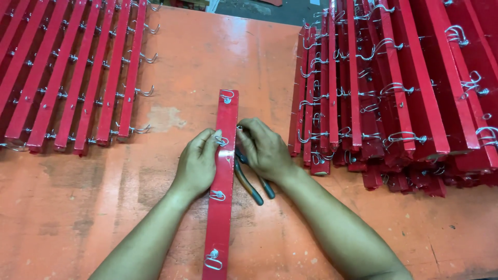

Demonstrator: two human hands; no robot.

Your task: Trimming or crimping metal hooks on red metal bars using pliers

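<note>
So you had that one red wooden slat [222,181] laid lengthwise right in front of you on the orange table [104,207], which made sense, since it kept all four wire hooks within reach without turning the piece. Your left hand [198,165] was wrapped over the left edge of the slat, thumb up by the second wire hook [221,140], so it looked like you were pinning the strip flat so it couldn't skate around. Your right hand [263,148] was closed around a pair of pliers [253,184], dark handles poking out toward you under the palm, nose end pushed in at the slat's right edge level with that same hook. I couldn't tell if the plier tips were actually biting the wire, your fingers hid that bit.

The row of slats on your left [67,78] lay side by side in a neat single layer with hooks sticking out, while the heap on your right [394,103] was stacked up and messier. Keeping the two lots apart with the work in the gap between them probably saved you mixing them up.
</note>
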